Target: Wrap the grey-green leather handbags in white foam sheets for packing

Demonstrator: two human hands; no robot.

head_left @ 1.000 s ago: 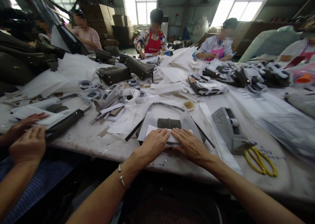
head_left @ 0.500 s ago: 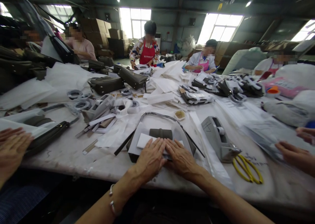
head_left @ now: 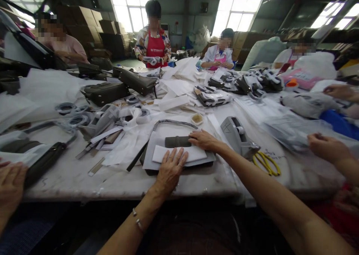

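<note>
A dark olive handbag [head_left: 202,165] lies flat before me at the table's near edge. A pale sheet [head_left: 150,148] covers its front, with the dark closing tab [head_left: 176,141] showing on top. Across the sheet runs a folded white padding strip [head_left: 197,154]. My left hand [head_left: 170,171] lies flat with its fingers spread on that strip. Fingers stretched, my right hand [head_left: 204,140] rests at the right end of the tab. Beyond the tab curves the bag's wrapped handle [head_left: 174,121]; part of it is hidden behind my right hand.
To the right stand a grey tape dispenser [head_left: 235,135] and yellow-handled scissors [head_left: 266,163]. Card strips [head_left: 110,140] and wrapped rolls lie left. A small dish [head_left: 197,119] sits behind the bag. Co-workers' hands [head_left: 11,180] work at both sides; more people sit or stand across the table.
My hands were together at the bag's front edge. The right has moved up and away to the tab; the left stays on the padding strip, now more uncovered. The view has turned slightly right.
</note>
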